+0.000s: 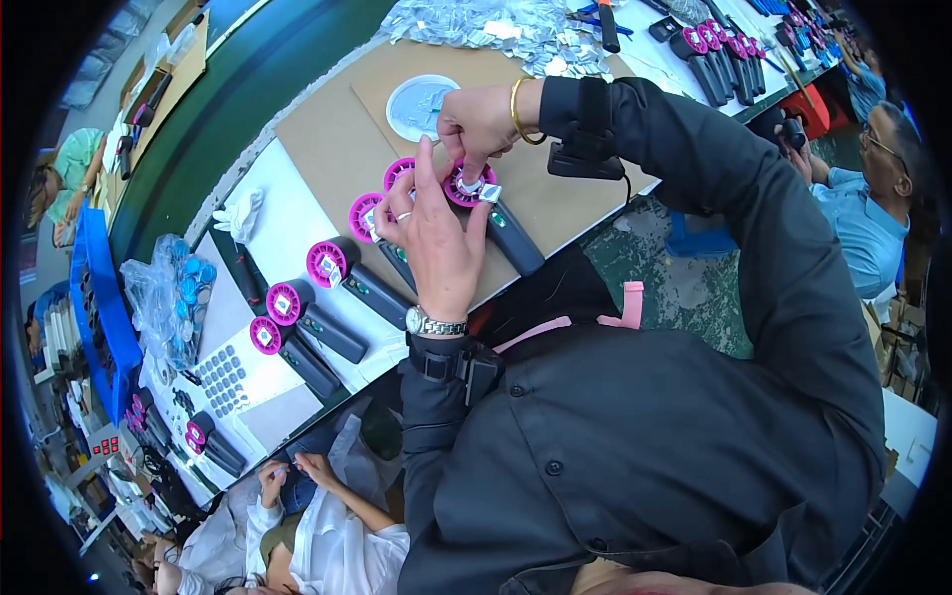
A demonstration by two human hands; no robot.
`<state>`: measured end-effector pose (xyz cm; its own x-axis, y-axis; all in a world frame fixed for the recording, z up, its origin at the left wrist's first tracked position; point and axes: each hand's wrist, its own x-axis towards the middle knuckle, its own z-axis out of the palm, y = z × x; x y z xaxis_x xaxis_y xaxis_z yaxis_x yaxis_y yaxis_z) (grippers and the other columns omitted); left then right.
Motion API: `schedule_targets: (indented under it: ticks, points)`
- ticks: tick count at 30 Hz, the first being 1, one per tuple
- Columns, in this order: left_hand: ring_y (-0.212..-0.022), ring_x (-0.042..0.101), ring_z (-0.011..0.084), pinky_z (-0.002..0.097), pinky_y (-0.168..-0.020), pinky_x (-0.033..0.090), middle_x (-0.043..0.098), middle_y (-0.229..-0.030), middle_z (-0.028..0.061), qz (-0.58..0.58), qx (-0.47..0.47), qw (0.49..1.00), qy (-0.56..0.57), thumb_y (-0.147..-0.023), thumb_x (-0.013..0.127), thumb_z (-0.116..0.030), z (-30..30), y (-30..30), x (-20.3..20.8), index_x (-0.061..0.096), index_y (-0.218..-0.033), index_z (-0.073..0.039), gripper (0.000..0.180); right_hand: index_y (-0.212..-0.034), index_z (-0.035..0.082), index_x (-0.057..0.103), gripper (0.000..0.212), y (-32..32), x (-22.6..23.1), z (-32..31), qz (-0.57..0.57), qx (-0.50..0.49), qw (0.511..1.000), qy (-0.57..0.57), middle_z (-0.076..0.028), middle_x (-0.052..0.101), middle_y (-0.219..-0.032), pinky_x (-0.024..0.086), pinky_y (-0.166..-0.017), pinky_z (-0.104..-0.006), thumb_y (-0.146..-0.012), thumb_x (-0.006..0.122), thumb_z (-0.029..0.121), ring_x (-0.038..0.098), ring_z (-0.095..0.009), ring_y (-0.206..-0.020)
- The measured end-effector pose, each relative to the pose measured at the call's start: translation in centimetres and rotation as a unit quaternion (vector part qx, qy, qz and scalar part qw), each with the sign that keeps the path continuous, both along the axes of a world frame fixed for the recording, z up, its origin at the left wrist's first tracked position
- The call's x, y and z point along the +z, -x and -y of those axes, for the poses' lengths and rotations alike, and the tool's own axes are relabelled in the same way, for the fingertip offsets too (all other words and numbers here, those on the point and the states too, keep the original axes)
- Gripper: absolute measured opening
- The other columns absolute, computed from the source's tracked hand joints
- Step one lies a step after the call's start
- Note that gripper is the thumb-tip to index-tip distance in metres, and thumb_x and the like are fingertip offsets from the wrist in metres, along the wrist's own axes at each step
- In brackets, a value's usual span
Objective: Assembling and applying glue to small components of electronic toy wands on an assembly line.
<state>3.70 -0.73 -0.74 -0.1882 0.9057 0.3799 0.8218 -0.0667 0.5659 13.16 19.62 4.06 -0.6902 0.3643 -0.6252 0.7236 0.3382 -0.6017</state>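
Note:
My right hand (pixel 484 124), with a gold bangle at the wrist, reaches down with curled fingers and presses a fingertip onto the round pink slotted head (pixel 462 197) of a dark-handled device (pixel 516 241). Anything between those fingers is hidden. Beside that head is my left hand (pixel 439 248), its index finger and thumb stretched apart. A small white square piece (pixel 490 193) sits at the left thumb's tip; whether it sticks there or rests on the device is unclear. Partly behind the left hand are two more pink heads (pixel 365 216). Just beyond my fingers stands a white round dish (pixel 399 107) with pale pieces in it.
Several similar devices (pixel 332 332) lie in a row to the left, others (pixel 716 64) at the far right. A pile of small silvery pieces (pixel 496 30) covers the far table. Pliers (pixel 607 25) lie beside it. A clear bag (pixel 164 297) and co-workers (pixel 317 521) are nearby.

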Motion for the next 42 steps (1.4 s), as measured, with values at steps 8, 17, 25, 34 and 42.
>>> schedule_targets:
  ticks: [8,17,25,34,42]
  points:
    - [-0.141,0.051,0.034,0.0586,-0.121,0.02,0.069,-0.136,0.0155,-0.011,-0.003,1.0,0.001,-0.084,0.094,-0.016,0.0,-0.4,0.2,0.034,-0.172,-0.008,0.107,-0.09,0.002,0.072,0.036,-0.9,-2.1,0.3,-0.063,0.036,0.993,-0.089,-0.008,0.074,-0.082,0.055,-0.069,-0.0394,-0.075,0.102,0.015,0.07,-0.022,-0.078]
    - [-0.142,0.051,0.0342,0.0571,-0.123,0.02,0.068,-0.14,0.0143,-0.023,0.016,1.0,-0.001,-0.084,0.096,-0.022,0.7,-0.4,-0.1,0.035,-0.173,-0.009,0.109,-0.108,0.001,0.08,0.03,-5.7,-0.1,0.6,-0.306,0.002,0.928,-0.214,-0.009,0.077,-0.083,0.058,-0.069,-0.0368,-0.089,0.092,0.021,0.073,-0.02,-0.075]
    - [-0.138,0.055,0.0309,0.0543,-0.122,0.024,0.072,-0.136,0.0095,-0.041,0.028,0.997,-0.058,-0.089,0.091,-0.022,2.5,1.4,2.5,0.056,-0.16,-0.008,0.08,-0.109,0.0,0.081,0.02,-17.6,1.7,-5.7,-0.193,-0.144,0.89,-0.387,-0.011,0.081,-0.094,0.061,-0.077,-0.0324,-0.097,0.084,0.016,0.075,-0.02,-0.081]
    - [-0.123,0.063,0.0272,0.0467,-0.118,0.03,0.073,-0.129,0.0071,-0.021,0.124,0.99,-0.058,-0.095,0.086,-0.018,4.0,4.4,1.7,0.071,-0.139,-0.008,0.047,-0.104,0.004,0.081,0.017,-18.8,-6.1,-5.4,-0.084,-0.163,0.849,-0.496,-0.014,0.079,-0.098,0.06,-0.086,-0.0443,-0.095,0.083,0.018,0.075,-0.035,-0.091]
    - [-0.122,0.063,0.0276,0.0472,-0.118,0.03,0.073,-0.124,0.0068,-0.034,0.132,0.989,-0.065,-0.095,0.086,-0.018,4.4,5.1,0.6,0.071,-0.14,-0.008,0.048,-0.104,0.006,0.081,0.013,-18.5,-6.5,-5.2,-0.032,-0.101,0.839,-0.534,-0.012,0.078,-0.105,0.059,-0.084,-0.0453,-0.098,0.077,0.017,0.074,-0.033,-0.089]
